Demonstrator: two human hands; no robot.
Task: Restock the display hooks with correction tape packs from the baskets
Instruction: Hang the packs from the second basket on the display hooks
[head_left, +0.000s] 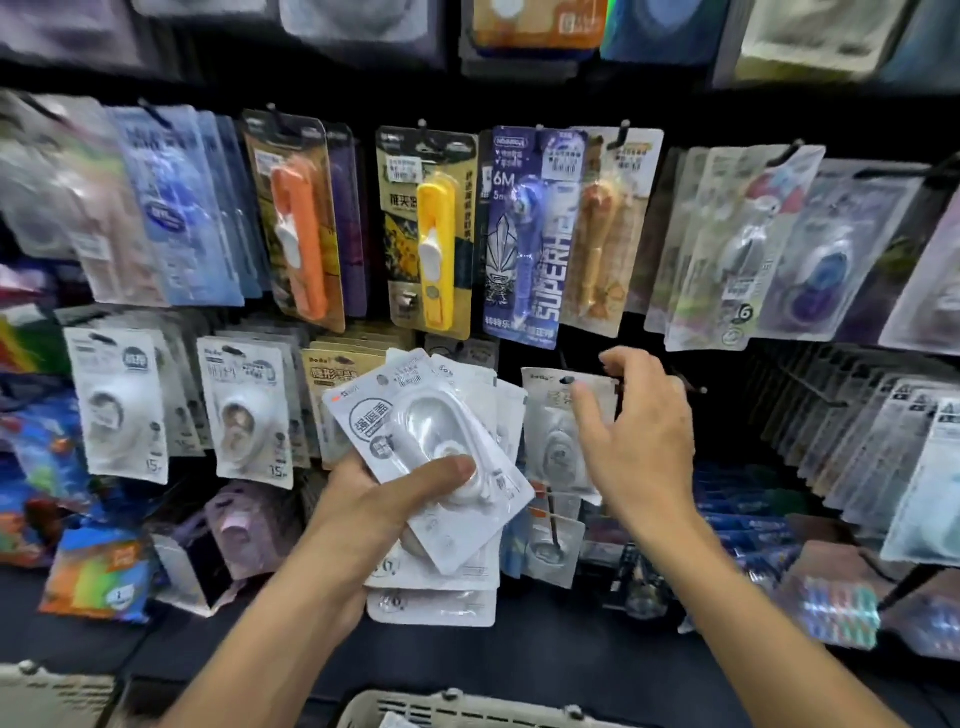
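My left hand (374, 499) grips a fanned stack of white correction tape packs (431, 452), with the thumb pressed on the top pack's clear blister. My right hand (634, 436) is raised just right of the stack, fingers loosely spread and holding nothing. It hovers in front of one white pack (558, 415) hanging on a display hook. A bare black hook (685, 384) juts out beside the fingertips. A beige basket (467, 709) sits at the bottom edge, below my forearms.
Rows of packaged correction tapes hang all over the black peg wall: orange (298, 228), yellow (434, 234) and purple (530, 234) ones above, white ones (119, 410) at left, grey ones (883, 441) at right. A second basket's rim (52, 691) shows bottom left.
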